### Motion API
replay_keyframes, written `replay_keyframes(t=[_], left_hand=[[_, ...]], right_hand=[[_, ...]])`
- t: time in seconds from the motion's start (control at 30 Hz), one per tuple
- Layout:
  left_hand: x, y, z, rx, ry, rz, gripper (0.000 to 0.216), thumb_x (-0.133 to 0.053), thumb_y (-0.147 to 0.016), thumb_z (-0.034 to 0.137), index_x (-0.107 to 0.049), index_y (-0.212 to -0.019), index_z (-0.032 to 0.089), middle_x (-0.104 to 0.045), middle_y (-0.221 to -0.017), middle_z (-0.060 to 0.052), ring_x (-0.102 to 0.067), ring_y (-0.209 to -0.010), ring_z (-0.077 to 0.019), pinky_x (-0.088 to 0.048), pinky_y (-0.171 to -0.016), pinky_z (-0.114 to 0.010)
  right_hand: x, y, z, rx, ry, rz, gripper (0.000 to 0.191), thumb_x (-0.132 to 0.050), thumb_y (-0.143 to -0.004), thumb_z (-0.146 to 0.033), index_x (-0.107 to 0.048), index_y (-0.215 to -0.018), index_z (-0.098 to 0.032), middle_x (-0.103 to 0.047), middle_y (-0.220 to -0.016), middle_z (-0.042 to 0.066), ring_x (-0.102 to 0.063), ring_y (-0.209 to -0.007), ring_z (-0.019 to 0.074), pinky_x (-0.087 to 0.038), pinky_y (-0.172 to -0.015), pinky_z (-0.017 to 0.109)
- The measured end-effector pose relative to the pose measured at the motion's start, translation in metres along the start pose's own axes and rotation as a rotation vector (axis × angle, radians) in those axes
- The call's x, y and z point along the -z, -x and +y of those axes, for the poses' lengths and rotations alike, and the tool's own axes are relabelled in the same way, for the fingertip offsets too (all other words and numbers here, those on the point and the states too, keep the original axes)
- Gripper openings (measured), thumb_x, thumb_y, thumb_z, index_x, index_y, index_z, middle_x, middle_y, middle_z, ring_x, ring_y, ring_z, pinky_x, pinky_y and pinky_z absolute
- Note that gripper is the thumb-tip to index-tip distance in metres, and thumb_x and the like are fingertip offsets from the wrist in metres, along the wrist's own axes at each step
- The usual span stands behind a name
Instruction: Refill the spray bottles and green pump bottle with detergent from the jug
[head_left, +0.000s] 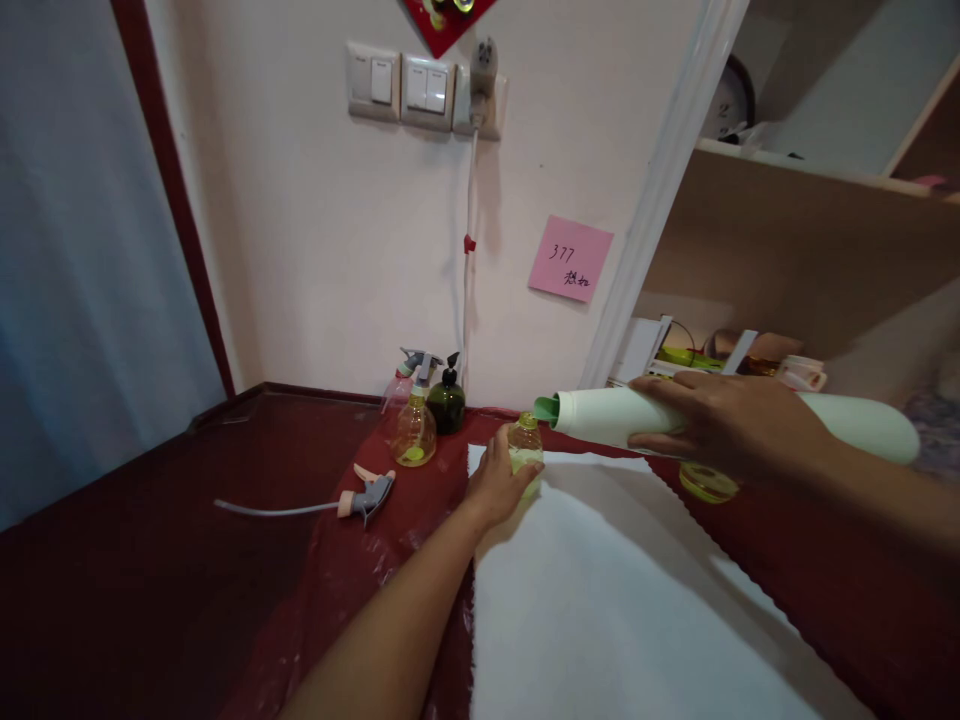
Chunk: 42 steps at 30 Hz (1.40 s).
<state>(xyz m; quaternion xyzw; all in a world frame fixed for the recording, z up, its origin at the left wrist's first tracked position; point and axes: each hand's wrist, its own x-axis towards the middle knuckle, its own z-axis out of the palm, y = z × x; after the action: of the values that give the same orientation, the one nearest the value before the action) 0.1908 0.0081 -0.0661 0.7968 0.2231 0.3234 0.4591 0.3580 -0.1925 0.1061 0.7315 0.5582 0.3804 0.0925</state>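
Observation:
My left hand (495, 485) is wrapped round a clear yellow spray bottle (526, 445) without its top, standing upright near the wall. In my right hand (720, 420) is a long pale green bottle (611, 415), tilted almost level. Its green spout (546, 409) is just above and right of the yellow bottle's open neck. Whether liquid is flowing I cannot make out. A grey and peach spray trigger (367, 497) with a long tube lies on the red cover to the left.
Behind my left hand stand a yellow spray bottle (413, 435), a pinkish spray bottle (395, 390) and a dark green pump bottle (448, 400). White cloth (600, 600) covers part of the table. Another yellow container (709, 483) sits below my right hand. Shelves (810, 175) are at right.

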Motion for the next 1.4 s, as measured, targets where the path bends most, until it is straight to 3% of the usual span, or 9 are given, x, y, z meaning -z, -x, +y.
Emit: replay_keyframes(t=[0.47,1.17,1.4], left_hand=[[-0.0021,-0.0014,-0.0061,-0.011,0.016,0.002,0.069,-0.064,-0.088,0.039,-0.034,-0.148,0.023,-0.048,-0.153,-0.017,-0.043,-0.143,-0.0326,-0.034,-0.117,-0.050],[-0.0007,-0.0002,-0.0023,-0.005,0.047,0.010,0.069,-0.066,-0.087,0.037,-0.035,-0.147,0.022,-0.051,-0.150,-0.016,-0.048,-0.139,-0.0326,-0.037,-0.115,-0.051],[0.0006,-0.0017,-0.0049,-0.034,0.066,0.015,0.066,-0.066,-0.087,0.037,-0.038,-0.146,0.023,-0.054,-0.147,-0.015,-0.051,-0.135,-0.0310,-0.039,-0.113,-0.049]], right_hand=[[0.0042,0.0001,-0.0014,0.016,-0.007,-0.024,0.051,-0.063,-0.089,-0.064,-0.063,-0.127,-0.030,-0.076,-0.105,0.005,-0.072,-0.076,0.0283,-0.034,-0.056,0.032],[0.0023,0.0003,-0.0015,0.004,-0.027,-0.012,0.049,-0.064,-0.088,-0.062,-0.065,-0.125,-0.030,-0.076,-0.107,0.007,-0.070,-0.074,0.0289,-0.028,-0.056,0.031],[0.0003,0.0020,-0.0062,-0.059,-0.159,-0.046,0.050,-0.065,-0.088,-0.060,-0.067,-0.125,-0.028,-0.078,-0.108,0.009,-0.072,-0.080,0.0318,-0.028,-0.056,0.031]])
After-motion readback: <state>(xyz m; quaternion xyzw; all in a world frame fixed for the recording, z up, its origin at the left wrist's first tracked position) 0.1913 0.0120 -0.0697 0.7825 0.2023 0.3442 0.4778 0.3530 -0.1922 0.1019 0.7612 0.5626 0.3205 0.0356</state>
